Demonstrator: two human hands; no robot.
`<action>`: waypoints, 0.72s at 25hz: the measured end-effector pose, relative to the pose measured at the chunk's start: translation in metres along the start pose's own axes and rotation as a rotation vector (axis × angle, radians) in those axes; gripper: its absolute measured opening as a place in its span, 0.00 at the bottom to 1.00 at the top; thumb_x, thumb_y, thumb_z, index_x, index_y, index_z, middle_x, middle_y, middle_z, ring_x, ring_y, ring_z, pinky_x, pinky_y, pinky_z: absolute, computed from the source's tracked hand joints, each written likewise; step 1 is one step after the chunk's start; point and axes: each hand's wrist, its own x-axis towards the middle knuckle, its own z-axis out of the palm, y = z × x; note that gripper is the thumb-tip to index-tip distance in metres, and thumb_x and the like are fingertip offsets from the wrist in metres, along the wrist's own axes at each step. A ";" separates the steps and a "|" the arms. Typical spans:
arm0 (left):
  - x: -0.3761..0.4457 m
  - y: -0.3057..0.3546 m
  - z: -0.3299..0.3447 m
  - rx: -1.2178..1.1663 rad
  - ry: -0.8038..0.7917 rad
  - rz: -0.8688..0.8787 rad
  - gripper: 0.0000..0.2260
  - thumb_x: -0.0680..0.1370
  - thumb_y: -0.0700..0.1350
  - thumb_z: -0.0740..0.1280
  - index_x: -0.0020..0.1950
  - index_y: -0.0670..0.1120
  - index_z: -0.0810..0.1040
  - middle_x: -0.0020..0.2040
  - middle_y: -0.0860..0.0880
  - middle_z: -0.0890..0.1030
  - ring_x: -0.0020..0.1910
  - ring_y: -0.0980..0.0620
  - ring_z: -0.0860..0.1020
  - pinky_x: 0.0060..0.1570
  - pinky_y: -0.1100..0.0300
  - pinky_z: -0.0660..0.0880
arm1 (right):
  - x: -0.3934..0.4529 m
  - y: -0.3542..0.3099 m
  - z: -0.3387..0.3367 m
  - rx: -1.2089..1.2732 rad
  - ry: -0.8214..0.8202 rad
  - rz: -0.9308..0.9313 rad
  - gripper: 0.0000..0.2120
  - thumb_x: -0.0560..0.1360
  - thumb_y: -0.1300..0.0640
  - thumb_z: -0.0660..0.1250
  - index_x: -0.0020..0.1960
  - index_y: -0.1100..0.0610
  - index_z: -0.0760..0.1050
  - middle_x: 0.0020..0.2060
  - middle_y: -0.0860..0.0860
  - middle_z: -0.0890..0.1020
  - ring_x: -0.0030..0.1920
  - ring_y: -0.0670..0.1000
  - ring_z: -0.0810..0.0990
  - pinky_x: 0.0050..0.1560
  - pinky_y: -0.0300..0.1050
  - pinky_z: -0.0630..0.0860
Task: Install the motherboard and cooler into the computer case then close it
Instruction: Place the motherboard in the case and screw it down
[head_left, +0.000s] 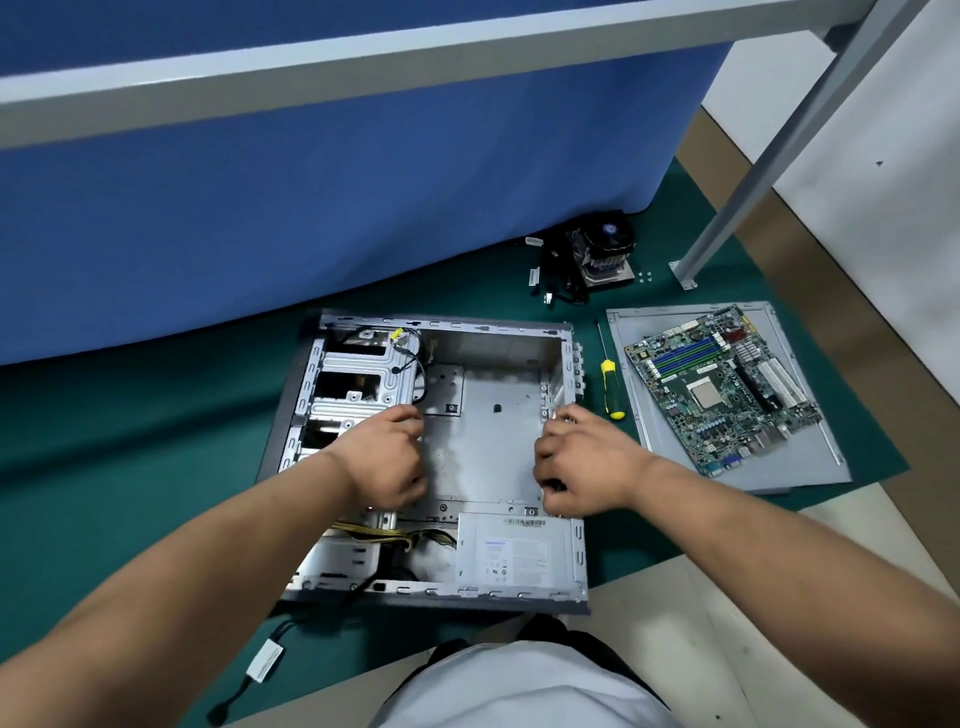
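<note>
On the green mat (156, 415) spread over the floor, a computer case (431, 592) lies on its side with its open side up, in front of a blue cloth (311, 208) hanging from a table. At the left of the case sits the metal drive cage (358, 379), with black cables (415, 364) running over it, and a loose cable with a white tag (265, 660) trails out onto the mat near the case's front corner. The left hand (384, 462) hovers over the inner edge of the drive cage, fingers curled down toward the case floor; whether they pinch anything I cannot tell. In the near part of the case is the grey power supply (514, 551), with yellow and black wires (384, 535) beside it. The right hand (582, 462) is at the right wall of the case, fingers curled around its edge, the fingertips hidden. Just beside the case to the right lies a screwdriver (610, 384) with a yellow and green handle. Farther right, the motherboard (722, 384) rests flat on the grey side panel (810, 467), well apart from the case. Beyond them, near the cloth, the cooler (605, 254) sits on the mat with a tangle of black cables, close to a grey table leg (727, 208).
</note>
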 end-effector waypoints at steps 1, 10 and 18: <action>-0.005 0.005 0.001 -0.028 0.015 -0.017 0.25 0.80 0.59 0.53 0.46 0.48 0.85 0.44 0.52 0.85 0.56 0.50 0.74 0.76 0.54 0.52 | 0.004 0.005 -0.004 -0.027 -0.009 -0.028 0.18 0.72 0.41 0.57 0.41 0.48 0.83 0.39 0.44 0.81 0.47 0.49 0.74 0.65 0.50 0.65; -0.019 0.028 0.004 -0.140 0.238 -0.109 0.20 0.79 0.54 0.62 0.34 0.46 0.84 0.32 0.51 0.82 0.45 0.49 0.77 0.72 0.54 0.60 | 0.014 0.010 -0.014 -0.090 -0.068 -0.116 0.17 0.72 0.43 0.57 0.42 0.49 0.83 0.40 0.45 0.80 0.46 0.50 0.73 0.63 0.49 0.66; -0.011 0.020 0.007 -0.271 0.158 -0.140 0.22 0.81 0.58 0.54 0.39 0.49 0.81 0.40 0.53 0.81 0.50 0.51 0.75 0.69 0.54 0.66 | 0.008 0.006 0.000 0.027 -0.003 -0.095 0.17 0.75 0.45 0.57 0.45 0.49 0.84 0.43 0.45 0.82 0.48 0.51 0.73 0.67 0.51 0.66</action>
